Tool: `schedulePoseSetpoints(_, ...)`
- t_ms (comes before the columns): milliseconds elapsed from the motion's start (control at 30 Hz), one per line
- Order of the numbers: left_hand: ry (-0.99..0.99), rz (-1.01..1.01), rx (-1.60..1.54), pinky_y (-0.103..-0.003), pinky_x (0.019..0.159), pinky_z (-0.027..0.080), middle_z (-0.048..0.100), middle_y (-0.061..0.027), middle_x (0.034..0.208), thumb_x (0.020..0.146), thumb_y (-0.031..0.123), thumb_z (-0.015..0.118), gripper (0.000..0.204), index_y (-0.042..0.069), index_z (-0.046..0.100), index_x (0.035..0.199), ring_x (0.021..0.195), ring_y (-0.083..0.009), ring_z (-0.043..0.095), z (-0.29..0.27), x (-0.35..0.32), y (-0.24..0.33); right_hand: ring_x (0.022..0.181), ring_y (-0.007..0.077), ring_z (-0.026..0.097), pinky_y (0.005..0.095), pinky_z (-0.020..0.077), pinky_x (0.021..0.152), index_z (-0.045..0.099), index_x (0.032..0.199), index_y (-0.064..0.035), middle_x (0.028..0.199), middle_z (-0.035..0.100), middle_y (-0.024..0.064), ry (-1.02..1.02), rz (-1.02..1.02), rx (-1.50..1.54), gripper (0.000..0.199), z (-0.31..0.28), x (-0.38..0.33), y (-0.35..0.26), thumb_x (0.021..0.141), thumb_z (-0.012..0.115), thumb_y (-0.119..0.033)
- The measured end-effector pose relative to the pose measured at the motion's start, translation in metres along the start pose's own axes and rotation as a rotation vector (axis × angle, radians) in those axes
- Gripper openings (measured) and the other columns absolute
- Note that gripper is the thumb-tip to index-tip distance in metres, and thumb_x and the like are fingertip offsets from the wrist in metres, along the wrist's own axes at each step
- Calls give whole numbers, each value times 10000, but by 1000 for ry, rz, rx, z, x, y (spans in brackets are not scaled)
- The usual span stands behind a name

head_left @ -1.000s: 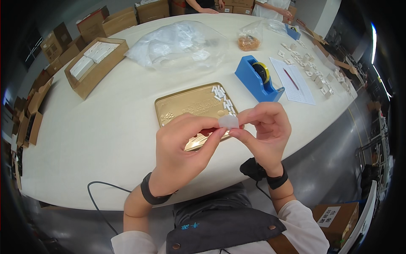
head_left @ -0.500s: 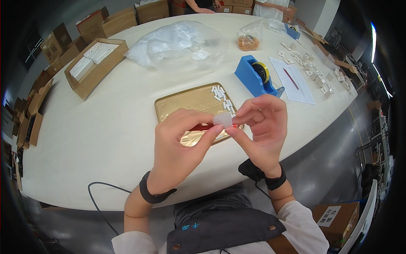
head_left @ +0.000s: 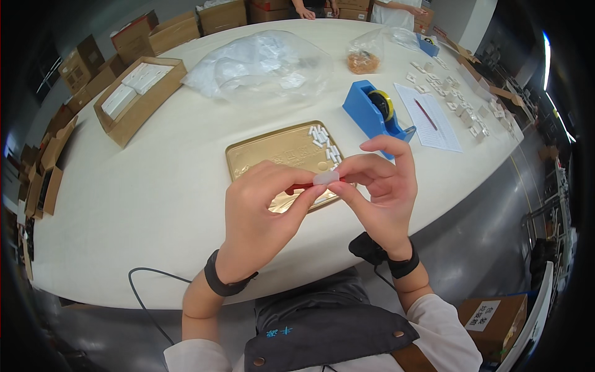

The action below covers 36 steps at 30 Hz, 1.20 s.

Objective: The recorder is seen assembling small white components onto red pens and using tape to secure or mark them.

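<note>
Between my two hands is a small whitish, translucent piece (head_left: 326,178) with a rounded outline, with red showing at both its ends. My left hand (head_left: 263,198) pinches its left end between thumb and fingertips. Thumb and index finger of my right hand (head_left: 385,195) close on the right end, while the other fingers curl or lift away. The exact kind of the piece cannot be made out. Below the hands lies a shallow gold metal tray (head_left: 263,155), partly hidden by them. Several small white cylinders (head_left: 319,135) lie loose along its right side.
A blue tape dispenser (head_left: 365,111) stands beyond my right hand, next to a paper sheet (head_left: 443,136) with a red pen (head_left: 426,115). Farther off are clear plastic bags (head_left: 254,65), a carton of white boxes (head_left: 145,102) and scattered white pieces (head_left: 462,105). Other people stand at the far edge.
The whitish piece has tilted and now shows a narrower face. My right index finger has come down against it, and another finger has lifted. A far person's hand has shifted right.
</note>
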<state>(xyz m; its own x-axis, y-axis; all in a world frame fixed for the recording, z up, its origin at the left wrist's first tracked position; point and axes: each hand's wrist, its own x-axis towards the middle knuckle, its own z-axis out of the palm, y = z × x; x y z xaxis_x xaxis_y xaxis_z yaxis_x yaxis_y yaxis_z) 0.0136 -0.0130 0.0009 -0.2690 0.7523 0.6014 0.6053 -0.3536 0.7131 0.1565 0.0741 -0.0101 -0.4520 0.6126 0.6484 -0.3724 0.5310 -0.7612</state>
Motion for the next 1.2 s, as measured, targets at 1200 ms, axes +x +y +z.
schedulePoseSetpoints(1200,36,130,201,-301,583,445,654,-65,714,685,21,712,84,44,669,754,644,-224,578,2,3,-2,895,193,631,313,517,837,464,1050,-3,926,632,116,44,31,-126,387,-22,2,6,737,672,88)
